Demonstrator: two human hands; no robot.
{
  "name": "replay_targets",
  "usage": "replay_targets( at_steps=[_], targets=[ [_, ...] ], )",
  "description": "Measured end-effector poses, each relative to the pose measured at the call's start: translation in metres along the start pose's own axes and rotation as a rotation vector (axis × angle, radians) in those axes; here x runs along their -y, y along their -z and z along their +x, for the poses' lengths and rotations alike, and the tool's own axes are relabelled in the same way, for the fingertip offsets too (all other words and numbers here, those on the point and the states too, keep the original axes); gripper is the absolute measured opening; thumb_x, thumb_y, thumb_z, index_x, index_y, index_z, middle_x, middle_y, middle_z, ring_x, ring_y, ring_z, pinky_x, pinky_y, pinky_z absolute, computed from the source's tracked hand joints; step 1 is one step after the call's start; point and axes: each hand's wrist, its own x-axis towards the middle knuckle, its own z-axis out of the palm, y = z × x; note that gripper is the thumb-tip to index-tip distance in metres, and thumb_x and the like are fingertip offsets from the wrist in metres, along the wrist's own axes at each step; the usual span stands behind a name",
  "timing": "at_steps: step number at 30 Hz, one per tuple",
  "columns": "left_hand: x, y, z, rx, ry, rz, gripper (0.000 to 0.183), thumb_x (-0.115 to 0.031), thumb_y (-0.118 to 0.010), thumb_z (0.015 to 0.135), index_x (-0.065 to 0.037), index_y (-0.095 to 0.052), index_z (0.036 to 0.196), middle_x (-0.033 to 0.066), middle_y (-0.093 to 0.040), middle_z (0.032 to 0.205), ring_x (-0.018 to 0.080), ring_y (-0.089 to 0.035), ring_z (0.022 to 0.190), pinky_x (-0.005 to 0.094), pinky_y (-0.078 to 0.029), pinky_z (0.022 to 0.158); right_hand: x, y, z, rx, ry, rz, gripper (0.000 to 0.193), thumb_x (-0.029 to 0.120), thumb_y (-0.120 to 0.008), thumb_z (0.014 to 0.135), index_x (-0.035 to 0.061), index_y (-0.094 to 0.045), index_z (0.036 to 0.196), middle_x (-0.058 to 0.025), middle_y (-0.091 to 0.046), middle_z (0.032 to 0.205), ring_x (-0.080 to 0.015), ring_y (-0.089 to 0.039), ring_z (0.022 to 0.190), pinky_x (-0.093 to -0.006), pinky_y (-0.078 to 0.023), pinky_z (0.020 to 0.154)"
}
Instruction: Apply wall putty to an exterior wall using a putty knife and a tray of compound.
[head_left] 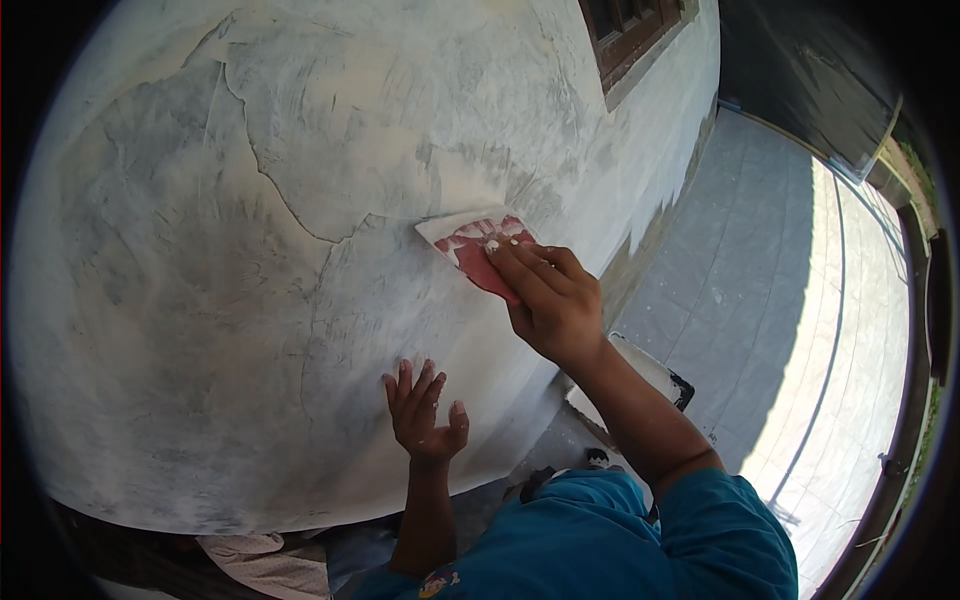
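the right hand (553, 300) closes its fingers on a red plastic scraper (478, 250) smeared with white putty, pressing the blade flat to the patchy grey wall (200, 250). the scraper juts up and left from the fingertips, its pale edge touching the plaster beside a long crack (290, 205). below and left of that grip, the left hand (425, 410) lies open, fingers spread, palm against the wall, holding nothing. a tiled floor (780, 300) lies to the right.

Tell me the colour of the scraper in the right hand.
Red scraper, smeared with white putty; head view shows it.
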Motion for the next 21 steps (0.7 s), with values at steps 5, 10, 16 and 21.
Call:
replay_targets(
  at_steps=[5,10,16,21],
  targets=[
    [-0.007,-0.006,0.000,-0.004,0.008,-0.033,0.037,-0.029,-0.058,0.085,-0.001,-0.071,0.104,0.0142,-0.069,0.118,0.0381,-0.052,0.130,0.0526,-0.024,0.117,-0.007,-0.050,-0.001,0.063,-0.031,-0.064,0.053,0.001,-0.071,0.072,0.0052,-0.062,0.124,-0.0098,-0.069,0.116,-0.0280,-0.065,0.094,-0.0317,-0.056,0.079],
    [-0.003,-0.003,0.001,-0.003,0.024,-0.007,0.037,-0.030,-0.058,0.085,-0.001,-0.071,0.104,0.0145,-0.069,0.118,0.0384,-0.052,0.130,0.0530,-0.024,0.117,0.011,-0.011,-0.071,0.235,-0.048,0.084,0.046,0.005,-0.073,0.069,0.0111,-0.069,0.115,-0.0054,-0.072,0.107,-0.0201,-0.067,0.082,-0.0283,-0.057,0.071],
    [-0.007,-0.004,0.003,-0.022,0.013,-0.018,0.037,-0.029,-0.058,0.084,-0.001,-0.071,0.104,0.0147,-0.069,0.118,0.0388,-0.052,0.130,0.0536,-0.024,0.116,-0.022,-0.019,0.029,-0.065,-0.067,-0.095,0.047,0.004,-0.073,0.069,0.0104,-0.069,0.115,-0.0034,-0.072,0.108,-0.0219,-0.065,0.079,-0.0294,-0.056,0.070],
    [-0.008,-0.001,0.003,-0.032,0.030,0.009,0.036,-0.029,-0.058,0.084,-0.001,-0.071,0.103,0.0146,-0.069,0.118,0.0384,-0.052,0.129,0.0531,-0.024,0.116,0.008,-0.039,-0.064,0.137,-0.028,0.001,0.048,0.006,-0.073,0.070,0.0131,-0.069,0.116,-0.0028,-0.071,0.112,-0.0213,-0.066,0.085,-0.0284,-0.057,0.076]
  ],
)
